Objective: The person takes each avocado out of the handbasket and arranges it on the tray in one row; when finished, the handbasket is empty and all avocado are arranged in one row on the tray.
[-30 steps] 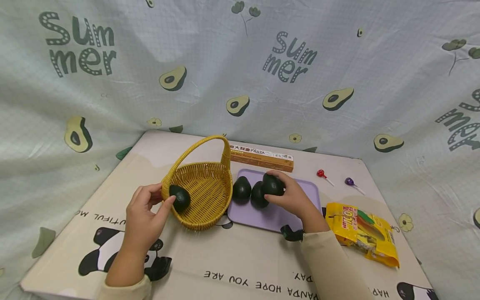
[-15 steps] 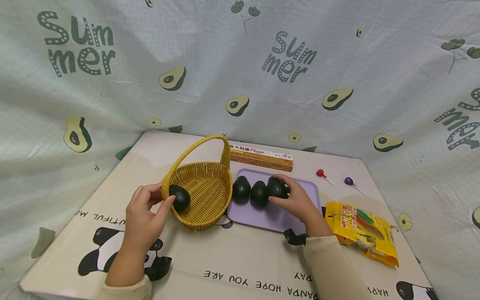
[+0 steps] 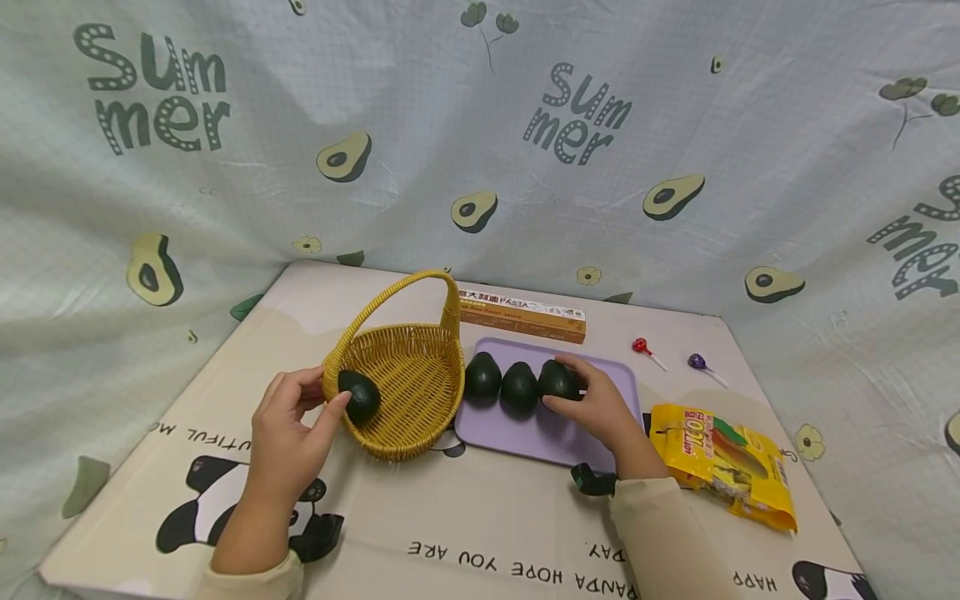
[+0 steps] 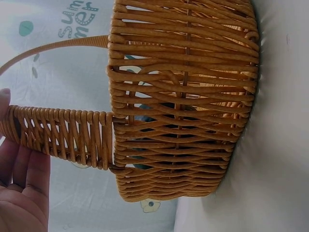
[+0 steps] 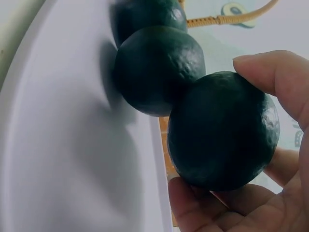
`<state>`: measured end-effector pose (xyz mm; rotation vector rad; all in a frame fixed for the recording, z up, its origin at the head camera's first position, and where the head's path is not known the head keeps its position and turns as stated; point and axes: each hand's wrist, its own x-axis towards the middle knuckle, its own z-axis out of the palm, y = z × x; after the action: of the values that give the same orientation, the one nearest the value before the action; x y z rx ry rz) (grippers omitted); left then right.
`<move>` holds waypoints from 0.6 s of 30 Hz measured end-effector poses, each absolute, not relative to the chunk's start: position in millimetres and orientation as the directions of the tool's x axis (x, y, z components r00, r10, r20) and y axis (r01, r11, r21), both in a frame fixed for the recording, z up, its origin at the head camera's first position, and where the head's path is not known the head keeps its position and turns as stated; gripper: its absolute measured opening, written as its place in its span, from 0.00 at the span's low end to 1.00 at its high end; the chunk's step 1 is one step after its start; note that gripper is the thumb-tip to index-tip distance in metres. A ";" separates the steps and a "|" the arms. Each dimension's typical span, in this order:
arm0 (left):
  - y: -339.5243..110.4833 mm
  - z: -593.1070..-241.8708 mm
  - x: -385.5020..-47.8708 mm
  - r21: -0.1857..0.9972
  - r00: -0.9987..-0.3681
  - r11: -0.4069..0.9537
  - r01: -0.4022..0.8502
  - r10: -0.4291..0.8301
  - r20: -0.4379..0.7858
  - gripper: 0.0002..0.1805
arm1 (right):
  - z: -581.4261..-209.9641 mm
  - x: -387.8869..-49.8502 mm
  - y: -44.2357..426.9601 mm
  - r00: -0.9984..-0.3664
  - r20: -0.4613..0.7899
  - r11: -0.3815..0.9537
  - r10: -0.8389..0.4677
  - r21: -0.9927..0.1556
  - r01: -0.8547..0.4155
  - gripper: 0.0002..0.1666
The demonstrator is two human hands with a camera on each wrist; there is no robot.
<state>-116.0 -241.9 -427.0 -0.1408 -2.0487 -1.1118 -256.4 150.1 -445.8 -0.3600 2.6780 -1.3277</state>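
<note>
In the head view a yellow wicker basket (image 3: 408,375) with a tall handle stands left of a purple tray (image 3: 525,439). My left hand (image 3: 288,437) grips the basket's left side at the base of the handle; one dark green avocado (image 3: 360,397) lies inside, near that hand. Two avocados (image 3: 482,379) (image 3: 519,388) rest on the tray. Beside them, my right hand (image 3: 603,412) holds a third avocado (image 3: 558,381) between thumb and fingers. In the right wrist view this avocado (image 5: 222,133) looks slightly off the tray surface; whether it touches the tray is hidden.
A pasta box (image 3: 522,321) lies behind the tray. Toward the right are a red lollipop (image 3: 641,347), a purple lollipop (image 3: 698,362) and a yellow candy bag (image 3: 723,462). A printed curtain hangs behind the table.
My right hand has moved right and slightly down with its avocado, from above the middle avocado to a spot beside it. The left hand and basket have not visibly moved.
</note>
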 end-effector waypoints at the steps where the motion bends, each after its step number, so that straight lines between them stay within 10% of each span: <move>1: -241.9 -427.0 -116.0 0.663 -0.686 0.610 0.434 -0.254 0.682 0.21 | -446.3 -256.0 150.7 -0.964 -0.016 0.589 -0.266 -0.794 -0.149 0.44; 18: -242.9 -427.6 -116.6 0.667 -0.685 0.606 0.434 -0.258 0.681 0.22 | -458.7 -253.5 154.6 -0.968 -0.036 0.615 -0.247 -0.778 -0.128 0.43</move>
<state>-116.6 -242.9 -427.6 -0.1383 -2.0444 -1.1178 -253.5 154.6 -458.7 -0.3150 2.6951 -1.2828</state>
